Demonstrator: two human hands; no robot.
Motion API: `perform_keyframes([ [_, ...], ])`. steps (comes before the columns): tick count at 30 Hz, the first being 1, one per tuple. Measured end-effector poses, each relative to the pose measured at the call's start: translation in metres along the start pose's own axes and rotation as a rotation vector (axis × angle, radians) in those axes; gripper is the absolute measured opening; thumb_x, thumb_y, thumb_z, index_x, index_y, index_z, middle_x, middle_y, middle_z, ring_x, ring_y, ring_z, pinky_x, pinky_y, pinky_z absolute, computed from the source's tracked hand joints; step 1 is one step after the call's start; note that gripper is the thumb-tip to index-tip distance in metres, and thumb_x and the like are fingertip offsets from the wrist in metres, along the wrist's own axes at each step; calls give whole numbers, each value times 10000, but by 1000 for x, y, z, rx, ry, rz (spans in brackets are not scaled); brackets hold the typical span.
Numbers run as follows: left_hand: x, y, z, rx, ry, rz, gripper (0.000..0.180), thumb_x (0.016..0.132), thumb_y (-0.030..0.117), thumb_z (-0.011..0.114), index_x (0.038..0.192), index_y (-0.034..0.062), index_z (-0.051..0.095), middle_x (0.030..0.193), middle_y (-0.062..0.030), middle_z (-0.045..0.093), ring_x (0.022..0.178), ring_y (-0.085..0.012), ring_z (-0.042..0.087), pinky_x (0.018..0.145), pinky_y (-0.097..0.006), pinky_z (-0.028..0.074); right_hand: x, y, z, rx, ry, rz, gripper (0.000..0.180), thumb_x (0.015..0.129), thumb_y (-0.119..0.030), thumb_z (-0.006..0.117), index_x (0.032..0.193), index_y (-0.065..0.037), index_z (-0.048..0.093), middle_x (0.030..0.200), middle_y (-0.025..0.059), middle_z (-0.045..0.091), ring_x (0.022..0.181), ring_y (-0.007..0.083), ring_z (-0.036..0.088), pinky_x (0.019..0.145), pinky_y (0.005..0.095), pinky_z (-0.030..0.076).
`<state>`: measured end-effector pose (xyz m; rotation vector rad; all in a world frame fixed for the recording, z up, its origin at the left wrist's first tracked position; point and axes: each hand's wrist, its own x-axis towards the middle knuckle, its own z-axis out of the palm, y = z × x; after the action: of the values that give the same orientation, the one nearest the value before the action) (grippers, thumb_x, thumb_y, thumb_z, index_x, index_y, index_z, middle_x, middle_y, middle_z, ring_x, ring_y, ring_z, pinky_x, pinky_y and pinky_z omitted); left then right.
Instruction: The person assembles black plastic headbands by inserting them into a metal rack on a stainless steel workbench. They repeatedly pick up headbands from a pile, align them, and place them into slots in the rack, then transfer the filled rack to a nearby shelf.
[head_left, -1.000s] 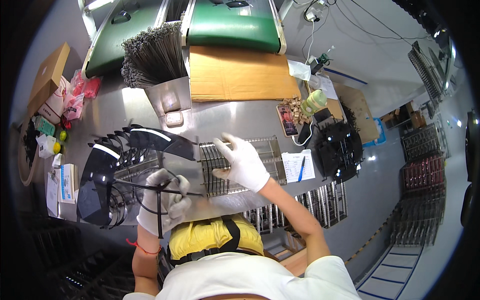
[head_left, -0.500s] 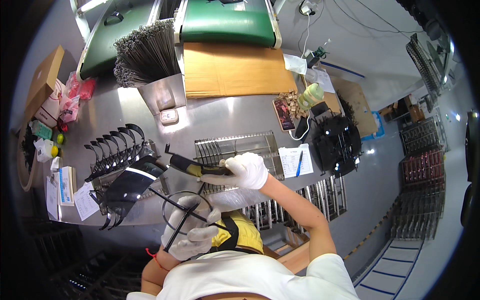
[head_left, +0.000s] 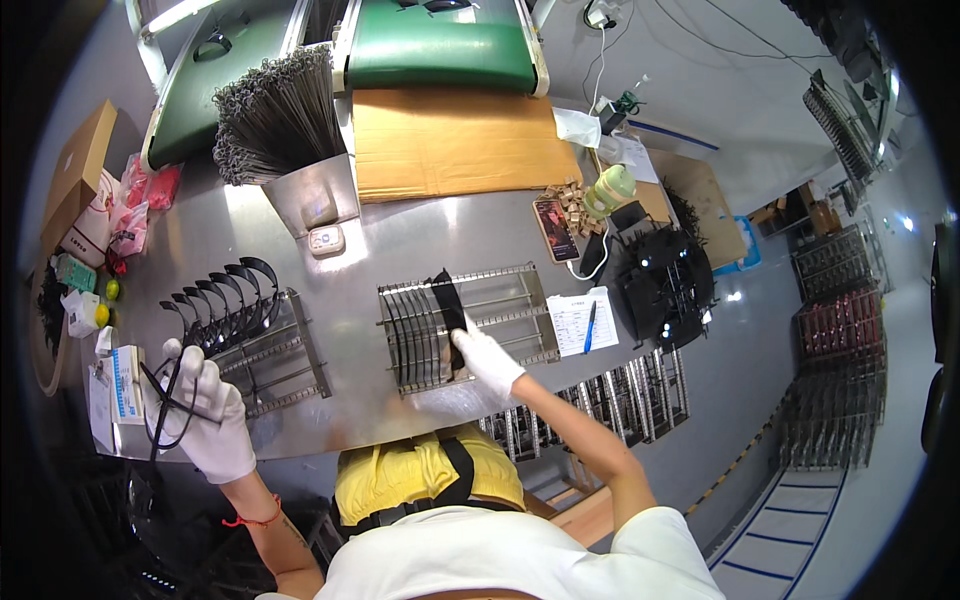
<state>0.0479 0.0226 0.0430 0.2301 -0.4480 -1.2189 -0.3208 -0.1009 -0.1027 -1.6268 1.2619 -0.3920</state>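
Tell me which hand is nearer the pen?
Right. The right hand is a little left of the pen; the left hand is much farther left, near the table's left end.

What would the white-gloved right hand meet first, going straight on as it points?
Past the long black piece it holds, probably the thin, curved black strips in the silver metal rack, though depth is unclear.

1. Left rack (head_left: 309,345) and right rack (head_left: 505,317) on the counter (head_left: 350,300).
2. Curved strips (head_left: 408,340) in both racks' left ends.
3. Sheet (head_left: 567,326) right of right rack, pen (head_left: 590,326) on it.
4. Cardboard (head_left: 460,145) behind right rack.
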Motion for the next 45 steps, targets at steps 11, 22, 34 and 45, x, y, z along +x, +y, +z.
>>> perform_keyframes([
  [11, 19, -50, -10, 1203, 318, 1160, 458, 1000, 402, 474, 1165, -21, 416, 1061, -232, 599, 815, -316, 640, 637, -317, 546, -3, -35, 11, -563, -37, 68, 554, 956, -402, 464, 1298, 33, 458, 1085, 315, 615, 805, 430, 660, 730, 514, 529],
  [22, 28, -131, 60, 1882, -462, 804, 298, 794, 103, 743, 854, 65, 454, 904, -116, 530, 845, -299, 592, 675, -414, 495, -36, -163, -19, -443, 86, -520, 686, 745, -183, 738, 1392, -121, 517, 960, 178, 587, 791, 347, 646, 739, 390, 547],
  [34, 26, -70, -4, 1337, 489, 400, 239, 937, 134, 663, 1115, 105, 506, 965, 0, 546, 818, -71, 540, 698, -216, 455, 2, -31, -20, -86, -71, 57, 649, 956, -256, 367, 1560, -165, 150, 865, 294, 635, 713, 419, 623, 689, 479, 479],
  [45, 19, -74, -7, 1166, 242, 445, 400, 867, -23, 682, 1204, 64, 484, 1136, -60, 547, 1064, -146, 572, 939, -282, 478, 10, 1, -3, -371, -28, -37, 643, 950, -287, 376, 1507, -15, 207, 778, 311, 620, 726, 446, 618, 690, 518, 469],
])
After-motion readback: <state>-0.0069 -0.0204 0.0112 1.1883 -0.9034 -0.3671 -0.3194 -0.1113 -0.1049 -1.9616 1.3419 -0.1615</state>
